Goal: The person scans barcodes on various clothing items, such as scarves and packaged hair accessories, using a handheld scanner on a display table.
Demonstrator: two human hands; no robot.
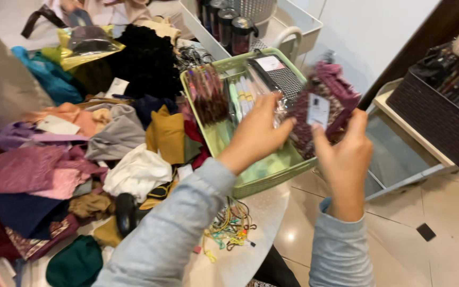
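While held above the right edge of the green basket (272, 178), a clear-wrapped maroon patterned fabric packet (322, 106) with a white tag is gripped on both sides: left hand (256, 135) closed on its left edge, right hand (343, 157) closed on its lower right. Pen-like items are seen in the basket. Mixed coloured cloths (81, 159) are piled on the counter (256, 223) to the left.

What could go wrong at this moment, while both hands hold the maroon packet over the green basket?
1. Both hands, left and right, hold the maroon wrapped packet only by its edges, partly beyond the green basket; it might slip to the tiled floor.
2. The basket overhangs the white table; a push may tip it.
3. The tangled coloured cords lie near the table edge, by the left sleeve, and may be swept off.
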